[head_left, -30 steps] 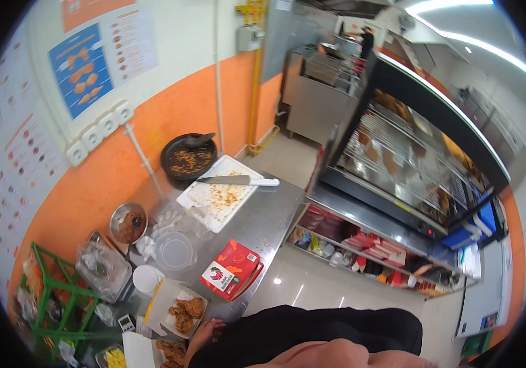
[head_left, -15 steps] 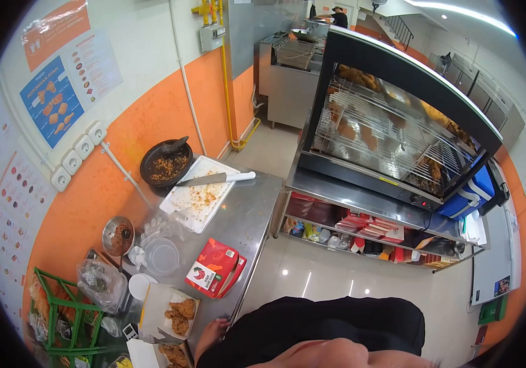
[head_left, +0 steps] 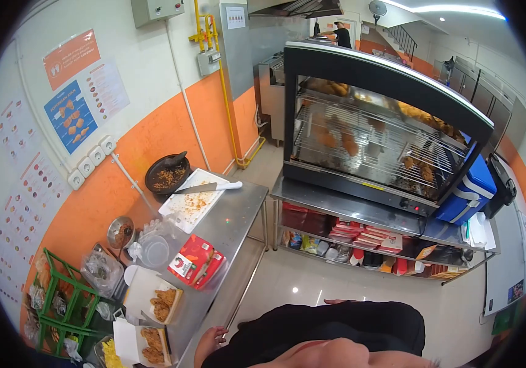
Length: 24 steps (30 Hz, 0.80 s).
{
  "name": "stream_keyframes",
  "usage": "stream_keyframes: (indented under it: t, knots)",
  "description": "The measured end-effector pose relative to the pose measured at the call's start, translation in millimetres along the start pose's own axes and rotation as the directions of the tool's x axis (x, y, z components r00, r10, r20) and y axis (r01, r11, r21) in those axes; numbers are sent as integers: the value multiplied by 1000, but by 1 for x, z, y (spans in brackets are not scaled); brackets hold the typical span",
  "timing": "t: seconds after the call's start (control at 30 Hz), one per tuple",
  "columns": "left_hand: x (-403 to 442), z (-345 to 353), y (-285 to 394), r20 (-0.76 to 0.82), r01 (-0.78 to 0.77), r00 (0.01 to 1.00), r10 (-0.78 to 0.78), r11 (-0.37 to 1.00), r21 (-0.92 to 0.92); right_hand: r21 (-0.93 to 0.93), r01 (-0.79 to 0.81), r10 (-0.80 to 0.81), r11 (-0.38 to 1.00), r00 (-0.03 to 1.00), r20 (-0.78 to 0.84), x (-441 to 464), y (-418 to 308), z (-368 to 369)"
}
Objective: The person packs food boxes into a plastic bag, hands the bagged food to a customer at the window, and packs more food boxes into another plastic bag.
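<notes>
My left hand (head_left: 212, 337) hangs beside the edge of the steel table, its fingers loosely apart and nothing in them. Past the dark clothing on my body, a sliver of my right hand (head_left: 340, 301) shows; the visible fingers look stretched out and the rest is covered. Closest to my left hand are two open boxes of fried chicken, the nearer chicken (head_left: 152, 345) and the farther chicken (head_left: 163, 305). A closed red meal box (head_left: 196, 262) stands farther along. Beyond it, a knife (head_left: 209, 187) lies across a crumb-covered white tray (head_left: 184, 219).
A stone mortar (head_left: 168, 174), a metal bowl (head_left: 120, 232), a clear plastic tub (head_left: 155, 250) and green baskets (head_left: 60, 306) line the wall side. Ahead stands a glass food warmer (head_left: 373, 135) on a steel shelf unit (head_left: 336, 205). A co-worker (head_left: 342, 35) is far back.
My view has shifted, showing more of the room ahead and the wall. My left hand has come off the table edge. Part of my right hand has come into view.
</notes>
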<state>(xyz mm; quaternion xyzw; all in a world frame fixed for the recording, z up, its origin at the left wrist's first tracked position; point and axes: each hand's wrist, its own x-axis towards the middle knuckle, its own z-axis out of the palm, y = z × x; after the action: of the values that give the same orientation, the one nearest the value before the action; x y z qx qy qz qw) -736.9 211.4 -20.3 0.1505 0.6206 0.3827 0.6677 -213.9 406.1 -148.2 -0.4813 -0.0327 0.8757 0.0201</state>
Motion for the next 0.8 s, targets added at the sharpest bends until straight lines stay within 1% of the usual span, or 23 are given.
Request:
stream_keyframes:
  t: [0.07, 0.1, 0.17, 0.2, 0.27, 0.3, 0.33, 0.37, 0.4, 0.43, 0.47, 0.5, 0.53, 0.57, 0.6, 0.63, 0.67, 0.7, 0.73, 0.8]
  knots:
    - [4, 2, -26, -77, -78, 994, 77, 997, -17, 81, -12, 12, 997, 1000, 12, -20, 9, -25]
    - [2, 4, -40, -75, -83, 994, 81, 996, -23, 125, -16, 15, 992, 1000, 9, -28, 14, -45]
    - [-3, 7, -71, -174, -128, 977, 124, 992, -12, 200, 8, -3, 980, 1000, -23, -47, 18, -81]
    - [1, -1, -96, -176, -134, 976, 129, 991, -17, 220, 25, -14, 975, 999, -51, -59, 18, -94]
    - [11, -17, -150, -363, -198, 912, 189, 980, 13, 200, 119, -89, 972, 984, -155, -73, 9, -122]
    - [17, -30, -189, -363, -213, 891, 271, 958, 192, 174, 178, -140, 969, 967, -211, -80, 4, -132]
    - [20, -39, -223, -361, -212, 864, 351, 904, 371, 120, 291, -242, 949, 918, -314, -83, 0, -143]
    - [19, -43, -250, -357, -196, 830, 428, 824, 532, 149, 363, -277, 920, 870, -408, -88, -11, -148]
    - [5, -29, -256, -407, -103, 837, 365, 837, 538, 122, 479, -388, 869, 815, -431, -100, -15, -145]
    - [-1, -17, -258, -463, -16, 844, 270, 876, 481, 135, 550, -436, 824, 769, -467, -111, -27, -135]
    - [-7, -6, -260, -501, 48, 842, 203, 895, 443, 299, 452, -345, 840, 872, -347, -113, -56, -149]
    - [-12, 3, -260, -516, 84, 840, 166, 901, 426, 128, 559, -491, 819, 799, -348, -126, -77, -136]
    - [-12, 15, -258, -528, 110, 838, 139, 904, 413, 61, 651, -626, 757, 748, -220, -136, -105, -128]
    - [-11, 28, -255, -533, 134, 839, 112, 906, 401, -44, 792, -788, 609, 598, -146, -150, -137, -118]
    - [-11, 41, -248, -532, 140, 840, 106, 906, 400, 22, 822, -797, 569, 558, -229, -198, -163, -71]
    - [-10, 54, -239, -531, 144, 841, 102, 904, 402, 26, 790, -756, 612, 594, -274, -214, -220, -106]
    - [-9, 65, -230, -528, 145, 842, 107, 899, 414, -350, 881, -916, 317, 189, -355, -247, -244, -85]
    - [-8, 78, -221, -524, 143, 844, 114, 894, 425, -414, 866, -930, 282, 140, -341, -291, -263, -63]
    - [-5, 90, -210, -518, 134, 846, 124, 891, 433, -564, 795, -949, 224, 47, -311, -312, -297, -75]
    - [5, 118, -189, -506, 112, 850, 147, 887, 447, -837, 522, -975, 163, -46, -219, -349, -356, -87]
